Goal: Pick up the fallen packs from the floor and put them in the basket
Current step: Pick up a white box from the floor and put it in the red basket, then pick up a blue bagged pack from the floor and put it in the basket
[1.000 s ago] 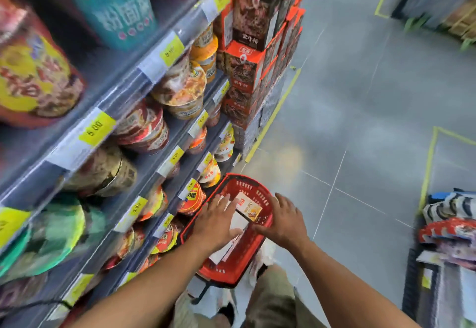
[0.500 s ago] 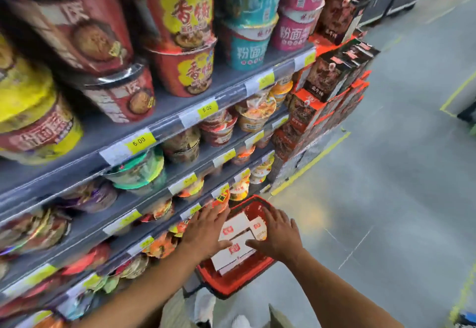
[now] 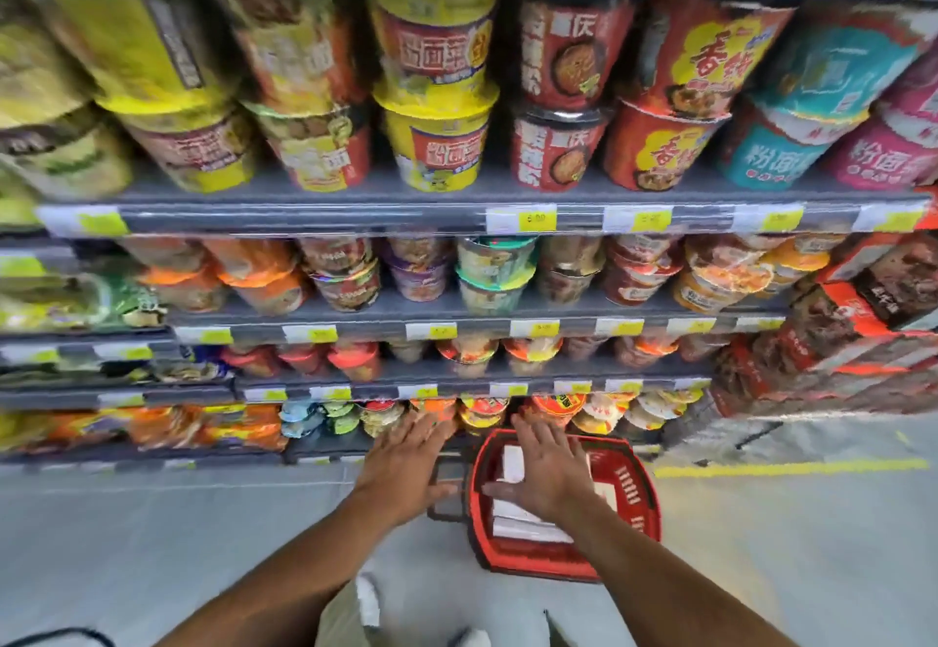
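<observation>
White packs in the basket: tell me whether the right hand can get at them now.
Probably yes: the right hand lies open right over the white packs in the open-topped red basket, with nothing between them.

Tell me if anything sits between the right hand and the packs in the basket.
Nothing visible does. The right hand hovers open directly over the white packs in the red basket, whose top is uncovered; the left hand is off to its side.

The right hand (image 3: 550, 474) covers most of the white packs (image 3: 512, 461) in the red basket (image 3: 637, 494); their number and print cannot be told. Blur smears the labels of the noodle cups (image 3: 436, 138) and the price tags (image 3: 520, 219). Both forearms (image 3: 284, 585) run off the lower edge
</observation>
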`<state>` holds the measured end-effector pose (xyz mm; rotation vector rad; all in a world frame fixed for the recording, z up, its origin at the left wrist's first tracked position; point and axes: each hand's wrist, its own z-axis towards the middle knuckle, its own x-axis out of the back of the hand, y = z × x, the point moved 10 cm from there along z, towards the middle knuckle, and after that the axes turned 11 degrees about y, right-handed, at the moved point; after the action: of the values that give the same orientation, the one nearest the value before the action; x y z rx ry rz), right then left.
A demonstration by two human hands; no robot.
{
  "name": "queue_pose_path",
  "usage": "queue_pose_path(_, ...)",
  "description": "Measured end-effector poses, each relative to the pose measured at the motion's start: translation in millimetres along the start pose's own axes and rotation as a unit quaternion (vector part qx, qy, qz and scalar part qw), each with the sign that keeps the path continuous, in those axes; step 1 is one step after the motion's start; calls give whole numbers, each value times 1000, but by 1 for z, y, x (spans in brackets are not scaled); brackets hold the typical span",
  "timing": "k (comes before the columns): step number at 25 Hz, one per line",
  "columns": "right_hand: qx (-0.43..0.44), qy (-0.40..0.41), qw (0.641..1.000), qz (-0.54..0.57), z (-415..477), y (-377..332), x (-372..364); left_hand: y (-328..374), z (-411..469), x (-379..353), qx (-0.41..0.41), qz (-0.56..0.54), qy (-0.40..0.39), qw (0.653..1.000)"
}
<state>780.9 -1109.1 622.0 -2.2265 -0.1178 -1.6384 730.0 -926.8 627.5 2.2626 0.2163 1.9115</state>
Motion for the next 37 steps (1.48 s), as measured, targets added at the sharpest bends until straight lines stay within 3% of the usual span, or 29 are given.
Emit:
queue_pose_path(10,239,-66,967,-65,-21,-262,-68,-193,-197,10,245,-12,69,967)
queue_pose_path(19,390,-78,914,-84,-146,-542,-159,-355,-464,15,395,-13,139,908)
queue_pose_path(23,475,-94,869,-103,-214,-650,-198,-406,-576,11,479,-22,163,862)
queue_pose_path(32,564,-125,806,-130,-274,-822,-259,-509,-727,3,591,-26,173,787)
queue_pose_path(37,592,-143,784,-119,-275,-943,-303,-603,-782,7,632,-32,168,756)
